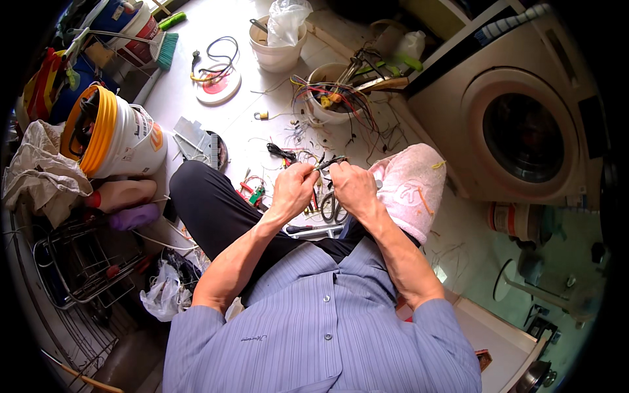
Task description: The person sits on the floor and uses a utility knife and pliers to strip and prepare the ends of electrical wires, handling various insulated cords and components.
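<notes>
The left hand (293,190) and right hand (354,188) meet between 2 bent legs (206,196), fingers of both curled closed on a thin dark piece (333,161), too small to identify, held above the littered pale floor (237,134). Black-handled scissors (323,208) lie just below. Dark cursive writing crosses the striped blue-grey shirt (288,360). At left, a white bucket (139,149) carries printed labelling and an orange mark; a round white disc (216,85) bears red print. Looping lines decorate the pink towel (400,183) over the right knee.
</notes>
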`<state>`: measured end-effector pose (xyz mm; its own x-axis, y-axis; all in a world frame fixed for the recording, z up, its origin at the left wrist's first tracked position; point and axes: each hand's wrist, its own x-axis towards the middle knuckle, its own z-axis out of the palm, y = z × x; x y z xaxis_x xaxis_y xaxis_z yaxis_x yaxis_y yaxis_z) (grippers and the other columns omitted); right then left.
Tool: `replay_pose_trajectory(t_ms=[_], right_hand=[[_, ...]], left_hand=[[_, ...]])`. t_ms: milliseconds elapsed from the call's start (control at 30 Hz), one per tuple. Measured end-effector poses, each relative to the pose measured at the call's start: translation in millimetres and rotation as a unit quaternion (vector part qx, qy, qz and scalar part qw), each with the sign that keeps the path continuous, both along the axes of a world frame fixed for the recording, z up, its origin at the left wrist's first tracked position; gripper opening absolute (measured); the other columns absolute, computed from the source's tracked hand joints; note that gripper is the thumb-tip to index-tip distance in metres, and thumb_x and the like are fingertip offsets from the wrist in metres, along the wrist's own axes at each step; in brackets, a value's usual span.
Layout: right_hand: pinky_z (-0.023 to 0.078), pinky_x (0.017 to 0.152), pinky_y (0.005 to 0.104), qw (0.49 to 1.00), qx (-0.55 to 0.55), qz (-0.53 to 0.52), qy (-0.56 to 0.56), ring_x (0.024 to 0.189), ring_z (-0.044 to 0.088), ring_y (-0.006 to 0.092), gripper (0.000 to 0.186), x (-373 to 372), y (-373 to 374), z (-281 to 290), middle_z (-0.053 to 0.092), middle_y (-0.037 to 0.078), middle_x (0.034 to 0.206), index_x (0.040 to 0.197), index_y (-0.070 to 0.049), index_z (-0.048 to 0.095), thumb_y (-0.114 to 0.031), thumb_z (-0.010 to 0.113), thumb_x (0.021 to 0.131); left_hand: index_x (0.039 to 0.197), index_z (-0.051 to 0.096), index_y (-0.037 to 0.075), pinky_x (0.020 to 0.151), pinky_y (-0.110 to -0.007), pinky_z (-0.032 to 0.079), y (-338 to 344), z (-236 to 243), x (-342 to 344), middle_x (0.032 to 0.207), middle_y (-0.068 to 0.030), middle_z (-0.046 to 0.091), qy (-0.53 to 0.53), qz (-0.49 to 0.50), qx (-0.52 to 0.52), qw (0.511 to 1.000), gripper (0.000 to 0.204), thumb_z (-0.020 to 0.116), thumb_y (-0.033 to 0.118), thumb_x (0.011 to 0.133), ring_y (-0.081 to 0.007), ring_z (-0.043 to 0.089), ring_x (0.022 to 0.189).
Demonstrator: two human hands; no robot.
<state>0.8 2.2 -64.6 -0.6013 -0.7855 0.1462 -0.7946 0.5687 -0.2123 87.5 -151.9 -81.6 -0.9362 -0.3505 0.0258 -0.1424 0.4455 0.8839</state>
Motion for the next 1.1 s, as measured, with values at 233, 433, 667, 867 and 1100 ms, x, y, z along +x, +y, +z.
replay_pose_trajectory(t_ms=[233,433,667,867,1100], right_hand=[[0.057,0.062,0.0453,0.999,0.042,0.004,-0.012,0.069,0.07,0.0329,0.008,-5.7,2.5,-0.8,0.068,0.016,0.077,0.081,-0.005,0.06,-0.011,0.057,0.084],[0.056,0.065,0.0497,0.982,0.161,-0.065,-0.075,0.073,0.071,0.0372,0.015,-63.9,35.9,-28.3,0.071,0.019,0.078,0.075,-0.008,0.066,-0.012,0.055,0.084],[0.051,0.063,0.0386,0.935,-0.151,-0.206,-0.247,0.065,0.065,0.0257,0.021,-56.5,25.6,15.2,0.067,0.017,0.071,0.086,0.001,0.068,-0.019,0.064,0.088],[0.044,0.059,0.024,0.802,-0.319,-0.171,-0.475,0.066,0.055,0.0063,0.014,-14.4,17.8,21.9,0.067,0.0,0.077,0.092,0.005,0.069,-0.007,0.067,0.085],[0.037,0.051,0.0258,0.691,-0.358,-0.216,-0.59,0.059,0.049,0.0053,0.024,3.3,-7.0,8.7,0.057,-0.003,0.065,0.075,-0.001,0.064,-0.019,0.074,0.086]], left_hand=[[0.087,0.065,0.003,0.065,-0.044,0.048,-12.5,5.2,3.9,0.079,-0.0147,0.059,0.023,-0.086,-0.048,0.995,0.01,0.064,0.013,0.088,-0.0366,0.06,0.074],[0.089,0.068,0.004,0.064,-0.042,0.047,-14.6,14.1,11.5,0.077,-0.0134,0.059,0.061,-0.146,0.003,0.987,0.008,0.066,0.011,0.088,-0.0342,0.06,0.073],[0.086,0.068,0.004,0.05,-0.023,0.031,-24.1,17.5,3.6,0.062,0.0075,0.048,-0.09,-0.011,0.376,0.922,0.023,0.061,0.024,0.094,-0.0031,0.042,0.056],[0.086,0.066,0.008,0.046,-0.02,0.025,-14.8,14.7,1.8,0.061,0.0089,0.045,-0.102,0.011,0.432,0.896,0.02,0.06,0.024,0.096,-0.0016,0.036,0.05],[0.092,0.066,0.001,0.054,-0.024,0.036,1.1,-8.6,4.6,0.065,0.0046,0.05,-0.068,-0.037,0.342,0.937,0.025,0.058,0.024,0.1,-0.0047,0.044,0.062]])
